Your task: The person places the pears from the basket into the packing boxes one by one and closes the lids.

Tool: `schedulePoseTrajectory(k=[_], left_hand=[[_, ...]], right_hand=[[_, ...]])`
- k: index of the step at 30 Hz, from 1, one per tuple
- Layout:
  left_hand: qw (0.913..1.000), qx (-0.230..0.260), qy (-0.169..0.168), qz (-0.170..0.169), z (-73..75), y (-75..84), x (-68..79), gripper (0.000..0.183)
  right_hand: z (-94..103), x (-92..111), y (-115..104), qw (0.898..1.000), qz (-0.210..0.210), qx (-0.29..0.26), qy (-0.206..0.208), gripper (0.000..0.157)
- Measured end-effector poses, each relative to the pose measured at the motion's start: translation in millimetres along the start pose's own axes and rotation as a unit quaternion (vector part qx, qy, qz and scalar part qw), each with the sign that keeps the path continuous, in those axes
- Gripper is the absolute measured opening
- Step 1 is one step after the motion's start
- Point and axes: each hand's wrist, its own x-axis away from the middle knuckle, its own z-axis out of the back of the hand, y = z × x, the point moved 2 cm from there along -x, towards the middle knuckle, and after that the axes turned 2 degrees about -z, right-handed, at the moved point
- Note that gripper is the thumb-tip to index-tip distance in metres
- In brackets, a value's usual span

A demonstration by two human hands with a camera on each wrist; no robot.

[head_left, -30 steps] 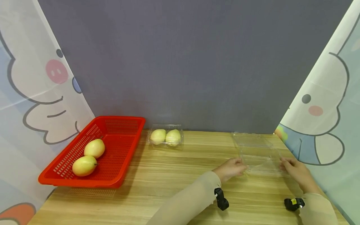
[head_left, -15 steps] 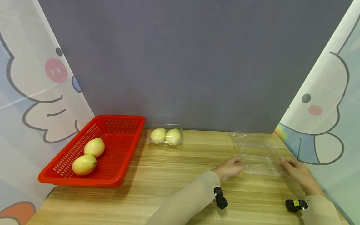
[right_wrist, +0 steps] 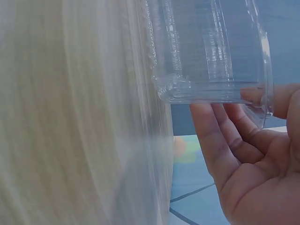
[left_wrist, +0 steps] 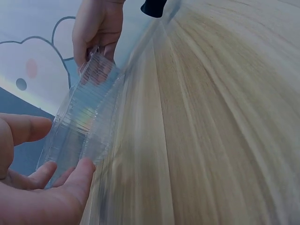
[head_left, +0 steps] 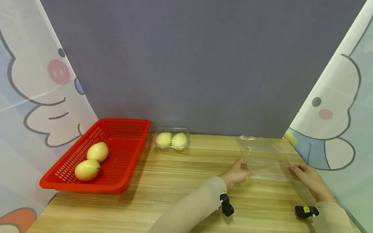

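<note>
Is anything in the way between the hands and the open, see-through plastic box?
Nothing I can see. The bare right hand holds one side of the clear, rectangular plastic box; the bare left hand is at its opposite side. The red, perforated plastic basket is far off.

Open clear box (head_left: 265, 169) held at right edge by right hand (head_left: 308, 179); left edge flanked by left hand (head_left: 235, 173). Two yellow fruits (head_left: 179, 141) enclosed in second clear box (head_left: 172, 130), near gray wall (head_left: 186, 64). Two similar fruits (head_left: 97, 152) laid in red basket (head_left: 125, 158), set at left on wooden table (head_left: 175, 187).
</note>
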Motion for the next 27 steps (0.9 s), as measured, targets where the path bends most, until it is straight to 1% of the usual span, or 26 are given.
schedulePoseTrajectory(k=[3,10,13,19,22,27], left_hand=[[1.0,-0.002,0.002,-0.004,2.1,0.7,1.8,0.05],[0.9997,-0.02,0.007,-0.009,7.4,-1.5,6.3,0.049],[0.9997,-0.02,0.01,-0.01,10.2,-2.5,7.6,0.049],[0.9996,-0.016,0.015,-0.015,17.7,-3.9,9.6,0.049],[0.9996,-0.018,0.017,-0.016,23.1,-4.8,10.7,0.049],[0.9996,-0.017,0.012,-0.017,33.5,-6.6,13.3,0.05]], right_hand=[[-1.7,-0.6,-1.1,1.0,0.002,-0.005,0.0,0.057],[-10.0,-5.5,-1.0,0.999,0.027,-0.024,-0.008,0.051],[-14.5,-6.9,-1.7,0.999,0.025,-0.023,-0.012,0.049],[-21.2,-5.5,-6.6,1.0,0.012,-0.016,-0.015,0.054],[-24.3,-5.7,-10.8,0.999,0.017,-0.011,-0.027,0.058],[-32.0,-6.4,-16.9,0.998,0.03,-0.022,-0.047,0.057]])
